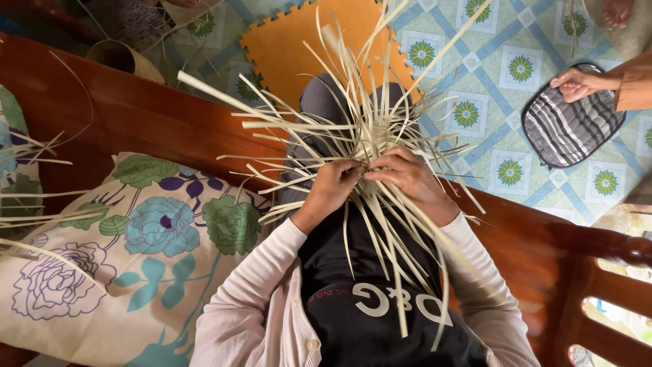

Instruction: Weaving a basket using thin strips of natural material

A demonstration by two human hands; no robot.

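A bundle of pale, flat straw strips (353, 122) fans out in all directions over my lap, crossing at a woven centre. My left hand (331, 187) pinches strips at that centre from the left. My right hand (407, 178) grips strips at the same spot from the right, fingers curled over them. The two hands touch at the crossing. Long strip ends hang down over my dark shirt and stick up over my grey trousers (326, 102).
I sit on a dark wooden bench (136, 115) with a floral cushion (136, 251) to my left. Loose strips (27, 204) lie at far left. An orange foam mat (292, 41) covers patterned floor. Another person's hand (577, 83) rests on a striped pad (570, 129) at right.
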